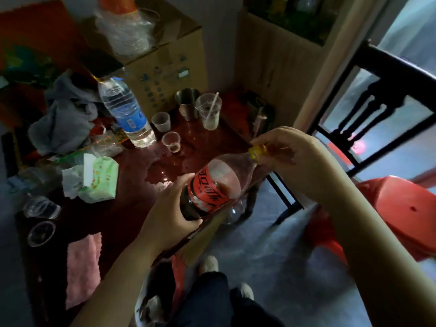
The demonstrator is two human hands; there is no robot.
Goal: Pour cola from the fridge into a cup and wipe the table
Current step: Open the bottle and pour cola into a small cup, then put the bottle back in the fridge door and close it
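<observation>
Two bare hands hold a clear plastic cola bottle [212, 187] above the near right edge of the glossy dark-red counter [132, 208]. The left hand [169, 208] wraps its fingers [182, 181] round the base end, beside the red label. The right hand [290, 156] pinches the small yellow cap [257, 152] between its fingers [262, 140]. The bottle lies tilted, its long axis running from the base at lower left up to the neck at upper right, with the cap pointing toward the black chair [377, 95]. Dark cola pools in the lower end. A small clear cup [171, 142] stands upright farther back on the counter near a wet patch, and a fuzzy pink cloth [82, 270] lies flat at the near left.
</observation>
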